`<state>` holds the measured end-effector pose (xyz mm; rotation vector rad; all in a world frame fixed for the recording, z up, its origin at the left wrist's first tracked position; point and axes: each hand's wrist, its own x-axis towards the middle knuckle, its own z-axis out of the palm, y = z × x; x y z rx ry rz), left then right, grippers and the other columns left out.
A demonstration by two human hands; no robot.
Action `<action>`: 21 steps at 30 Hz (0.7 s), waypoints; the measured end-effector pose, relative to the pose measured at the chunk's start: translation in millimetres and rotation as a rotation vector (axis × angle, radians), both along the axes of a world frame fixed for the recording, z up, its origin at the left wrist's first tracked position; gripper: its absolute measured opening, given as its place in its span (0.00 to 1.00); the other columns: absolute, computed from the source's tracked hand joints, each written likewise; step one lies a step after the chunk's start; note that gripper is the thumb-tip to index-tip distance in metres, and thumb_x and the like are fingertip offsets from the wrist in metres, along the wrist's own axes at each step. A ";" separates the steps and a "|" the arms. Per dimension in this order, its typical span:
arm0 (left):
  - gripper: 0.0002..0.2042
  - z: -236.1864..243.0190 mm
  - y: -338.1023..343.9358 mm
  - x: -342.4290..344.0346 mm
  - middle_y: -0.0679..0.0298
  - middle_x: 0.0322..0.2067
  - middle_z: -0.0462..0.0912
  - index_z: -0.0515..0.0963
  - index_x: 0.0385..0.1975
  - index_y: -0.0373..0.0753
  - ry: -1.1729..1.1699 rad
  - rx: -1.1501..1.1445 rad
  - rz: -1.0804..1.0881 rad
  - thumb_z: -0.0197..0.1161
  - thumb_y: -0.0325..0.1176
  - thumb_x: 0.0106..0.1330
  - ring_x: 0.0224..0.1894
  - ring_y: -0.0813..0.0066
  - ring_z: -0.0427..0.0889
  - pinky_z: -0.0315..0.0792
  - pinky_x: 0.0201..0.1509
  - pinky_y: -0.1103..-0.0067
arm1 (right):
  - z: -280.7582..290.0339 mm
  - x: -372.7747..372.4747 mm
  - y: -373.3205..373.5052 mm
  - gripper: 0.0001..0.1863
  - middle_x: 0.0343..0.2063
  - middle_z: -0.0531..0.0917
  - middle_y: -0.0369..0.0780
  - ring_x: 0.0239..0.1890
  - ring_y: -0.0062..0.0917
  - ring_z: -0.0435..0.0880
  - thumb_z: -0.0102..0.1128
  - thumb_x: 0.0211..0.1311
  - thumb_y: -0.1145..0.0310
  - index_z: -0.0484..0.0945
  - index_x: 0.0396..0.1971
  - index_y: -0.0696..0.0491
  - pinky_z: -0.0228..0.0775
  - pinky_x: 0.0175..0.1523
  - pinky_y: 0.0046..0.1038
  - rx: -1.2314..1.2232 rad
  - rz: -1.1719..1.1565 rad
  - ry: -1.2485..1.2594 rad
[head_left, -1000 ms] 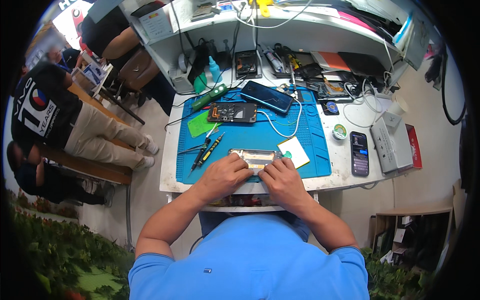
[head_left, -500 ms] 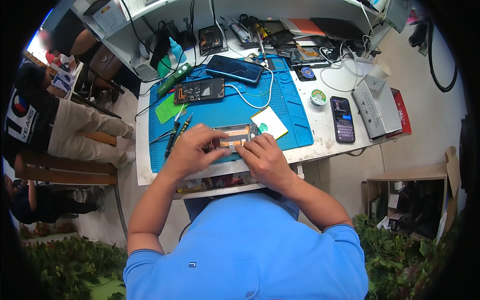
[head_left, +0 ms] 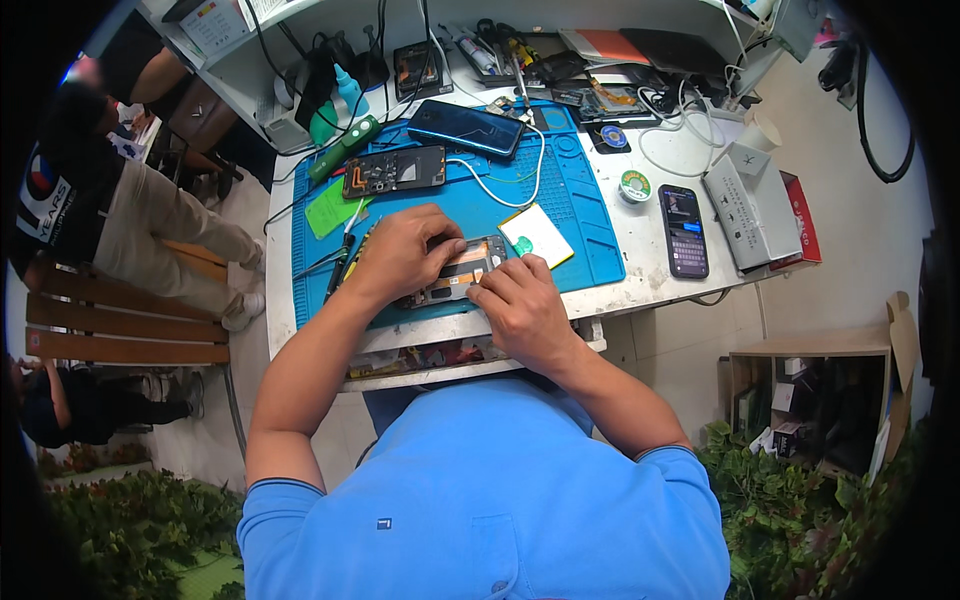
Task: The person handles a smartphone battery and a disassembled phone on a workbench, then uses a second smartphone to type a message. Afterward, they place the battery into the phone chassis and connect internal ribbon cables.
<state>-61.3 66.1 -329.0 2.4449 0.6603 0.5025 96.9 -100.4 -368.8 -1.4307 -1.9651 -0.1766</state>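
Observation:
An opened phone frame (head_left: 462, 277) with a silvery-orange inner face lies at the mat's front edge between my hands. My left hand (head_left: 408, 258) is over its left end, fingers curled and pinched; whatever is in the pinch is hidden. My right hand (head_left: 522, 312) grips the frame's lower right edge with bent fingers. A white battery-like pad (head_left: 540, 238) lies beyond it on the blue mat (head_left: 592, 245). Dark pen-shaped tools (head_left: 340, 265) are left of my left hand. An opened phone (head_left: 393, 170) and a glossy blue phone (head_left: 465, 125) lie farther back.
A phone with lit screen (head_left: 684, 230), a small round tin (head_left: 636, 186) and white boxes (head_left: 740, 210) stand right. A green handheld tool (head_left: 342, 148), cables and parts crowd the back below a shelf (head_left: 240, 30). People (head_left: 120, 200) are by a bench at left.
My left hand lifted from the frame and now rests back over its left end, farther in. The frame is slightly more tilted. My view has shifted, and the person at left has moved.

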 end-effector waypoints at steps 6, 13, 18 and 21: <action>0.05 -3.4 1.4 -3.7 0.58 0.31 0.86 0.88 0.35 0.35 0.054 -0.080 0.068 0.75 0.27 0.63 0.33 0.63 0.87 0.79 0.38 0.72 | 2.0 -3.3 -0.3 0.13 0.35 0.83 0.39 0.43 0.34 0.81 0.66 0.52 0.77 0.86 0.40 0.55 0.68 0.55 0.39 -0.045 0.001 -0.042; 0.05 -0.7 9.1 -4.2 0.58 0.32 0.87 0.88 0.36 0.36 0.084 -0.109 -0.002 0.75 0.30 0.64 0.33 0.62 0.87 0.80 0.39 0.70 | 3.7 -2.9 -0.9 0.11 0.36 0.83 0.42 0.43 0.36 0.79 0.66 0.57 0.74 0.84 0.41 0.57 0.68 0.54 0.39 -0.072 0.009 0.008; 0.07 5.2 8.1 -3.8 0.57 0.34 0.87 0.89 0.36 0.37 0.086 0.099 -0.129 0.73 0.33 0.65 0.35 0.58 0.88 0.80 0.40 0.66 | 18.9 -4.2 10.5 0.17 0.37 0.84 0.45 0.43 0.38 0.81 0.71 0.63 0.59 0.84 0.40 0.60 0.68 0.54 0.40 -0.128 -0.032 0.070; 0.07 5.6 15.9 -11.8 0.56 0.32 0.86 0.89 0.37 0.36 0.114 -0.023 -0.114 0.74 0.30 0.63 0.35 0.58 0.86 0.79 0.41 0.68 | 10.6 -7.6 22.6 0.24 0.35 0.84 0.48 0.43 0.42 0.81 0.71 0.65 0.52 0.84 0.41 0.61 0.68 0.53 0.44 -0.252 -0.020 -0.005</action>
